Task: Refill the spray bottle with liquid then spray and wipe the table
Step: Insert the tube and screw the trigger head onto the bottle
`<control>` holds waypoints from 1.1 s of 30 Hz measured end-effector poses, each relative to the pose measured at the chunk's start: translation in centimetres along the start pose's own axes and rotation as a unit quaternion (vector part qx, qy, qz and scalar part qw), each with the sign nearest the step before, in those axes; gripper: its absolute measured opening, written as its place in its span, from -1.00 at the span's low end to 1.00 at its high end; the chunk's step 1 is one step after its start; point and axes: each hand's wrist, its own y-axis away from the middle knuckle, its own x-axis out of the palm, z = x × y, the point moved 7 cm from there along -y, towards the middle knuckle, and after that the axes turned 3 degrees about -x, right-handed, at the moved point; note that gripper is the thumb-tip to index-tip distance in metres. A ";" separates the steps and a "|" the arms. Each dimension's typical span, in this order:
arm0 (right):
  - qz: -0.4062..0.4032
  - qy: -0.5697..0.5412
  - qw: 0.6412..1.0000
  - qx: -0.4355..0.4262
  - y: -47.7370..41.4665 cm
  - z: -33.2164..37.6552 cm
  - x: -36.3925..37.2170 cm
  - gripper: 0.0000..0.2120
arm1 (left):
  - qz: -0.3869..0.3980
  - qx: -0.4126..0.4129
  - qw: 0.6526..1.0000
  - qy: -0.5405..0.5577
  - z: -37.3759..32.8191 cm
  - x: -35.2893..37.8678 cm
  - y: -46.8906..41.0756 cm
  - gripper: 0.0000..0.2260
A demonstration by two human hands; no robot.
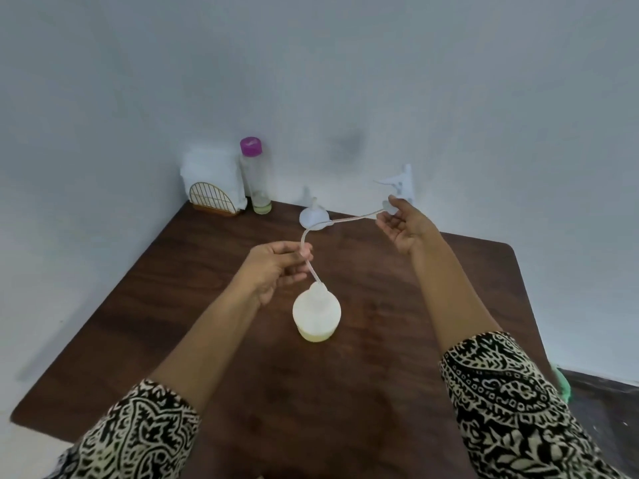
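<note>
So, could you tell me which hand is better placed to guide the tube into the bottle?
Probably the left hand: its fingers pinch the tube just above the bottle neck.

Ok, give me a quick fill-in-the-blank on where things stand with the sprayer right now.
1. The right hand holds up the spray head, while the left hand pinches its ____.
2. The tube's lower end reaches the open neck of the ____ standing mid-table.
3. The funnel rests wide end ____ on the table.
4. The clear bottle in the corner has a ____ cap.

Missing words: tube; spray bottle; down; purple
</note>
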 end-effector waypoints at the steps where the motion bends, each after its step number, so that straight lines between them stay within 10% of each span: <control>1: -0.004 -0.007 1.000 -0.013 -0.1 0.3 0.2 -0.85 | -0.010 0.016 1.000 -0.021 -0.2 -0.1 -0.4 -0.89; 20: 0.079 0.052 0.976 -0.198 3.9 3.5 -0.7 -0.95 | -0.098 0.225 0.906 -0.346 2.1 0.9 0.6 -0.91; 33: 0.260 0.459 0.790 -0.311 9.9 2.8 4.5 -0.87 | -0.092 0.196 0.915 -0.341 5.8 0.2 0.4 -0.55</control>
